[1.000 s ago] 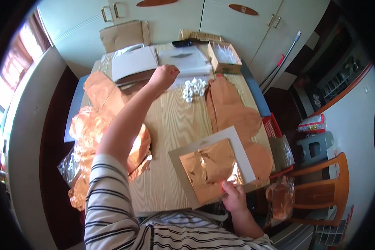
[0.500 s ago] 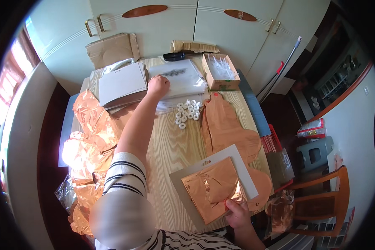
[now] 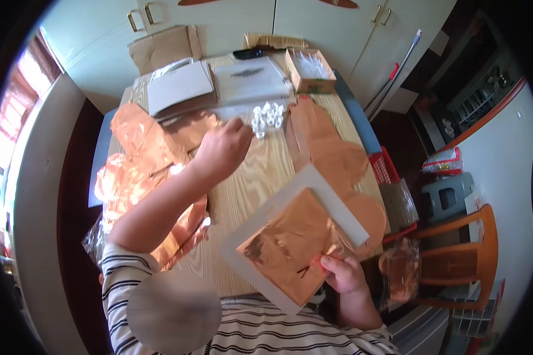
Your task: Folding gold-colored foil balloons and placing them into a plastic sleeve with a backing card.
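Low on the right, my right hand [image 3: 344, 273] is closed on the edge of a grey card [image 3: 343, 222], its thumb pressing a folded copper foil balloon [image 3: 293, 242] against it. The card is tilted above the table. My left hand [image 3: 226, 148] is raised mid-table with its fingers curled together; what they hold, if anything, I cannot make out. Just beyond it lies a cluster of small white rings [image 3: 267, 115]. Farther back is a stack of clear plastic bags [image 3: 251, 83], beside a pile of grey cards [image 3: 179, 89].
Flat copper foil balloons [image 3: 331, 157] lie along the right side, and crumpled ones [image 3: 130, 183] on the left. A cardboard box [image 3: 309, 71] with clear plastic pieces stands at the back right. A wooden chair [image 3: 456, 260] and a grey stool [image 3: 447, 189] are off to the right.
My left hand has drawn back from the plastic bags toward me. The card in my right hand has turned slightly and moved a little left and up. The view has tilted down.
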### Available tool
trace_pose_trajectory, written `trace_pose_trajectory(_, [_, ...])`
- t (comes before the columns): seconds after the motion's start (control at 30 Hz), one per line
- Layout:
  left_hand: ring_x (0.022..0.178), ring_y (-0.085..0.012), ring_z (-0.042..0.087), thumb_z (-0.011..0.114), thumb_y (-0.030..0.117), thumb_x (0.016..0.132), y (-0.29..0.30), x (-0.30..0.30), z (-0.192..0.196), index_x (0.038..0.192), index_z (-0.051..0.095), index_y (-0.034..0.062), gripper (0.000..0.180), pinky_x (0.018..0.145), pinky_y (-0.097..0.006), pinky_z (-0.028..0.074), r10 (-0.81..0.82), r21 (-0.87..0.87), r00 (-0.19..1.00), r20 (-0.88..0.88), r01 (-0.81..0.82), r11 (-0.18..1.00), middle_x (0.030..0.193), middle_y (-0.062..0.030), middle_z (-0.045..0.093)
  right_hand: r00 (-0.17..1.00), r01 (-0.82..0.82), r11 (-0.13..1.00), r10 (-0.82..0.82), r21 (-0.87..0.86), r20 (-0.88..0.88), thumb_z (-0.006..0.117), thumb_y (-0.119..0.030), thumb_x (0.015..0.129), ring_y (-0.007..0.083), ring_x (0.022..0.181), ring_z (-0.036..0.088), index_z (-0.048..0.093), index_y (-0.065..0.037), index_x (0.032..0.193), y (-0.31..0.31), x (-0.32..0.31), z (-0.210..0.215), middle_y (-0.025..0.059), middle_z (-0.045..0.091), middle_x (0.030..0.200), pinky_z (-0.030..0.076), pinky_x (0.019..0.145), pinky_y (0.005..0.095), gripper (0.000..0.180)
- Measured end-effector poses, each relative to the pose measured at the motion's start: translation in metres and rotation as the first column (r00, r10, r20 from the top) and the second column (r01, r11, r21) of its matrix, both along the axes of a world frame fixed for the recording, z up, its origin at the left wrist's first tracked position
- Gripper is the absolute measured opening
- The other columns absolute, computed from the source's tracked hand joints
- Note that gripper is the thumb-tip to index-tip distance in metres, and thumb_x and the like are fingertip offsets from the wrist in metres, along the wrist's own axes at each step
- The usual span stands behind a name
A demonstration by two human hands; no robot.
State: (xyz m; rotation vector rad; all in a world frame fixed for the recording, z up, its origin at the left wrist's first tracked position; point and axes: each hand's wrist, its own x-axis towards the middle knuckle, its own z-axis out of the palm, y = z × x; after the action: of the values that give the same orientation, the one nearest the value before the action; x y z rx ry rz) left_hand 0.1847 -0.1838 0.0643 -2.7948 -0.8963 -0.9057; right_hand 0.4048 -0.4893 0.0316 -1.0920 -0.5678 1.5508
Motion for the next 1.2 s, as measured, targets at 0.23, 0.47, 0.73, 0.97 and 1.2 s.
trace_pose_trajectory(0.23, [0.074,-0.0338,0.065,0.068,0.010,0.093,-0.138,-0.068,-0.033,0.099,0.065,0.0029,0.010,0.064,-0.043,0.055,-0.029,-0.177,0.999,-0.014,0.026,0.984,0.090,-0.0119,0.063,0.946,-0.240,0.957,0.193,-0.162,-0.262,0.066,-0.014,0.097,0.0110,0.080,0.061,0.066,-0.006,0.097,-0.045,-0.053,-0.037,-0.0004,0.064,0.090,0.050,0.080,0.0292,0.008])
trace_pose_trajectory(0.47, [0.071,-0.0303,0.064,0.060,0.008,0.081,-0.186,-0.102,-0.035,0.145,0.046,-0.0016,0.066,0.069,-0.039,0.055,-0.224,-0.224,0.851,-0.475,0.130,0.966,0.092,-0.0121,0.059,0.993,0.016,0.987,-0.034,-0.160,-0.109,0.066,-0.017,0.097,0.0113,0.077,0.061,0.063,-0.007,0.094,-0.085,-0.073,-0.058,0.0001,0.062,0.086,0.051,0.071,0.0287,0.011])
trace_pose_trajectory(0.73, [0.067,-0.0353,0.066,0.061,0.007,0.082,-0.192,-0.105,-0.048,0.083,0.057,0.0017,0.006,0.062,-0.045,0.054,-0.300,-0.384,0.888,-0.350,0.156,0.910,0.074,-0.0134,0.062,0.980,0.157,0.988,-0.157,0.005,0.122,0.063,-0.010,0.099,0.0090,0.084,0.060,0.059,-0.005,0.110,-0.100,-0.089,-0.079,-0.0001,0.061,0.094,0.052,0.077,0.0277,0.013])
trace_pose_trajectory(0.97, [0.084,-0.0372,0.067,0.074,0.020,0.083,-0.169,-0.091,-0.053,0.093,0.065,0.0025,0.022,0.072,-0.046,0.056,-0.269,-0.398,0.961,-0.061,0.224,0.890,0.095,-0.0149,0.064,0.970,0.156,0.987,-0.160,0.037,0.182,0.062,-0.013,0.100,0.0073,0.076,0.059,0.058,-0.007,0.101,-0.093,-0.101,-0.086,-0.0013,0.057,0.086,0.058,0.059,0.0264,0.008])
trace_pose_trajectory(1.2, [0.082,-0.0354,0.067,0.071,0.022,0.083,-0.167,-0.070,-0.073,0.086,0.061,0.0022,0.022,0.070,-0.045,0.056,-0.248,-0.255,0.943,-0.222,0.189,0.948,0.087,-0.0126,0.064,0.989,0.151,0.986,-0.151,-0.066,-0.003,0.065,-0.017,0.098,0.0104,0.077,0.062,0.059,-0.007,0.102,-0.081,-0.100,-0.068,0.0001,0.059,0.088,0.062,0.059,0.0316,0.012])
